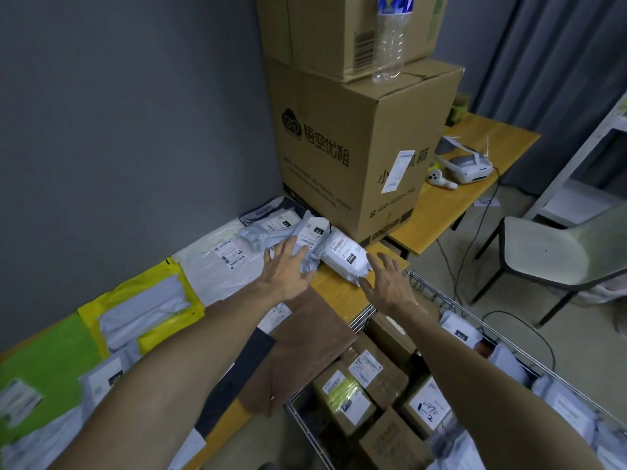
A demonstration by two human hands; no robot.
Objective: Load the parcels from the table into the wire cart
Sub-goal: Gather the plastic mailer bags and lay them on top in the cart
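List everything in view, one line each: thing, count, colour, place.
white parcel: one, white, table edge between hands
grey parcels: several, grey, beside the boxes
flat mailers: three, white, yellow, green, along wall
brown parcel: one, brown, table's near edge
table: one, wooden, under parcels
cardboard boxes: two, brown, stacked at corner
bottle: one, clear, on lower box
wire cart: one, metal, beside table, partly loaded
headset: one, white-grey, far table
chair: one, pale, right
left hand: open, on a grey parcel
right hand: open, by white parcel

Grey-white parcels (pixel 315 245) with black barcodes, yellow mailer (pixel 112 300), green mailer (pixel 47 364) — brown cardboard boxes (pixel 346 147), grey wall (pixel 129 113)
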